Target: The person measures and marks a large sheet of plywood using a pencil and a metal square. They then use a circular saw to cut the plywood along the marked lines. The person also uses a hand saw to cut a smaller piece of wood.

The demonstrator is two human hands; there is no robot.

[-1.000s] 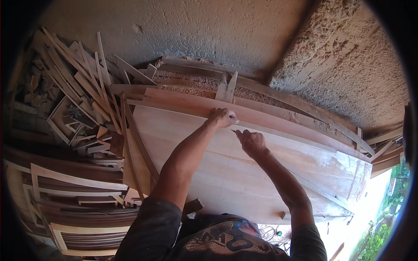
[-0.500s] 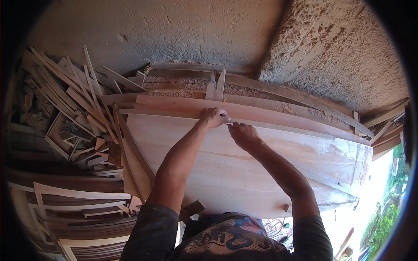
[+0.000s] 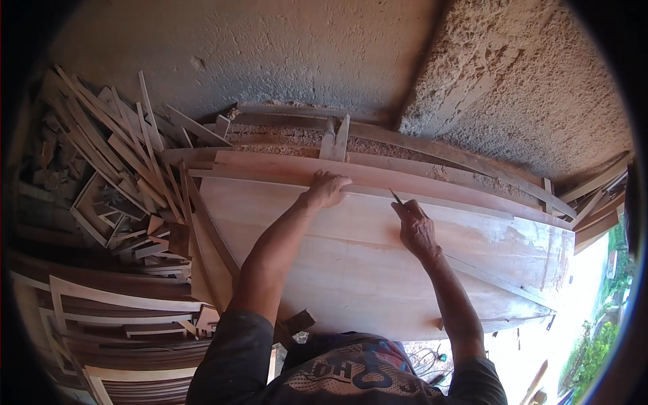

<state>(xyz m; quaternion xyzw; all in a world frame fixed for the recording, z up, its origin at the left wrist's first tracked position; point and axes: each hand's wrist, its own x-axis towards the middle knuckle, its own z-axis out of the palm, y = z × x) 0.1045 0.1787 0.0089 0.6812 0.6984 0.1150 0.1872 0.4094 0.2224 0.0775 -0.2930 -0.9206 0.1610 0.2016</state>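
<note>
A long pale wooden strip (image 3: 445,204) lies across the far part of a large light wooden board (image 3: 324,270). My left hand (image 3: 327,188) is closed over this strip near its left half, fingers bent over the far edge. Apart from it, to the right, my right hand (image 3: 416,226) pinches a thin, dark, pencil-like stick (image 3: 395,196) that points up and away to the left. The stick's tip is close to the strip; whether it touches cannot be made out. Beyond the strip runs a reddish wooden plank (image 3: 270,164).
A heap of wood offcuts and slats (image 3: 128,155) lies at the left. Below it are stacked wooden frames (image 3: 128,307). A rough wall (image 3: 290,54) with sawdust-covered beams (image 3: 466,154) stands behind the board. Bright daylight and green plants (image 3: 597,351) show at the right.
My hands, close together over the strip before, are now apart. The right hand has moved right and nearer to me, and the stick now shows clearly. The left hand has settled onto the strip.
</note>
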